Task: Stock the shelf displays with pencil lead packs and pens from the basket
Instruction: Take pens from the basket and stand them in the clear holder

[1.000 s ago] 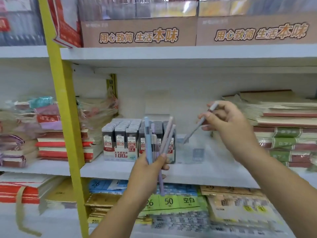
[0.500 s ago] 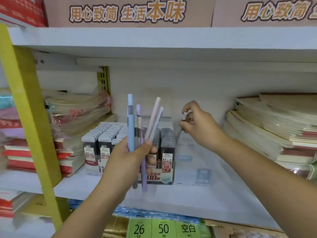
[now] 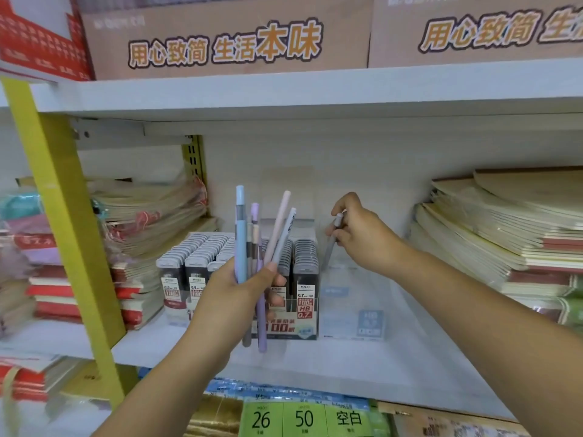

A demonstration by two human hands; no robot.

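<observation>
The left hand [image 3: 233,298] grips spare pens [image 3: 241,241] so the right hand [image 3: 362,239], pinching one pen [image 3: 330,247], can maybe fill the clear box [image 3: 350,310].

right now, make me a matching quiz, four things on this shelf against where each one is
Things: 1 pen bundle; 2 grey pen; 3 lead packs; 4 notebook stack.
Places: a far right of the shelf; b pinched in the right hand; c gripped in the left hand; d in rows mid-shelf.
Pairs: 1-c; 2-b; 3-d; 4-a.

Matt plastic pens [image 3: 249,247], cardboard boxes [image 3: 227,36]
</observation>
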